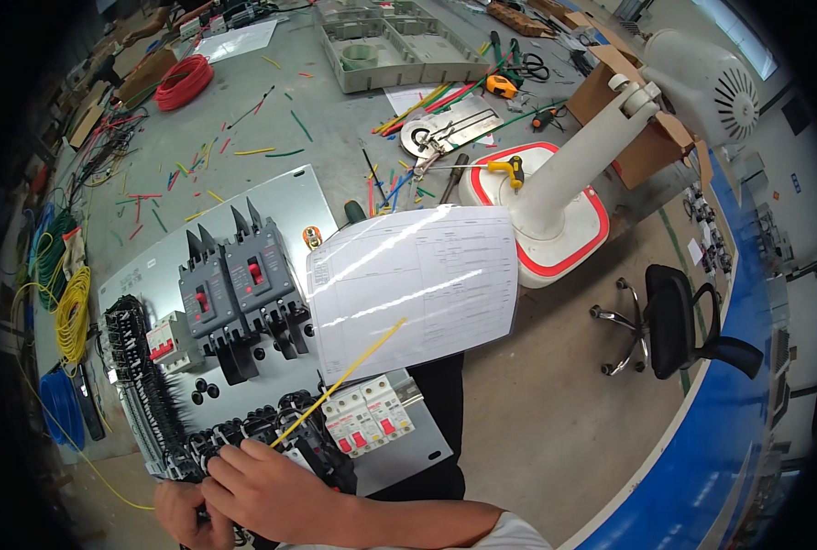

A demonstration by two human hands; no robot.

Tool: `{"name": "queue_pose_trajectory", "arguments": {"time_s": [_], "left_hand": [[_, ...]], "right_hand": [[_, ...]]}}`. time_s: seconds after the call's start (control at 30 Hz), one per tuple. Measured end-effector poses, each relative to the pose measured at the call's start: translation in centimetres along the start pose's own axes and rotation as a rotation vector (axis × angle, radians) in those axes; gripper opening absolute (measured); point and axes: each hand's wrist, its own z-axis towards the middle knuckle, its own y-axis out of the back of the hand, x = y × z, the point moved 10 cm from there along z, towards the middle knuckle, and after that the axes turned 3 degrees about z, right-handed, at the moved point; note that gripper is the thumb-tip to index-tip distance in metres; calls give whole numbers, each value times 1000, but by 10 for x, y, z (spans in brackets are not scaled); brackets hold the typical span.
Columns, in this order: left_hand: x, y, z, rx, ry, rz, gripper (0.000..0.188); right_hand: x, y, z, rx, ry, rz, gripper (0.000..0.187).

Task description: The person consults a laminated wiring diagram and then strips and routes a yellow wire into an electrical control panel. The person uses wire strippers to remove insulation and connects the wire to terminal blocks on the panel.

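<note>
My left hand (185, 515) is closed low at the panel's near left corner, where a thin yellow wire (106, 481) runs in from the left. Beside it my right hand (266, 495) is curled, fingers pressed together; a yellow length of wire (344, 376) sticks out past its knuckles, slanting over a sheet of paper (417, 275). My fingertips are hidden. Both hands rest over a row of black wired parts (230, 431) on a grey metal panel (312, 194). That panel also carries two large dark breakers (239, 280) and small white breakers with red switches (367, 417).
A yellow wire coil (73, 316) and a blue coil (61, 408) lie at left, a red coil (184, 82) farther back. Wire scraps, a grey tray (399, 55) and a yellow-handled screwdriver (509, 169) lie beyond. A white machine arm (573, 174) stands right, near an office chair (674, 321).
</note>
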Motion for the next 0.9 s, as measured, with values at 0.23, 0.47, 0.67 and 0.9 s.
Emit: {"name": "queue_pose_trajectory", "arguments": {"time_s": [0.23,0.47,0.67,0.9], "left_hand": [[0,1,-2,6,6,17,16],[-3,2,3,-8,-25,-15,14],[-8,5,5,-38,-47,-1,13],[-7,8,5,-33,-33,-32,10]], "right_hand": [[0,0,1,25,3,1,12],[0,1,2,1,8,24,12],[2,4,6,26,8,19,10],[5,8,10,13,35,34,10]]}}
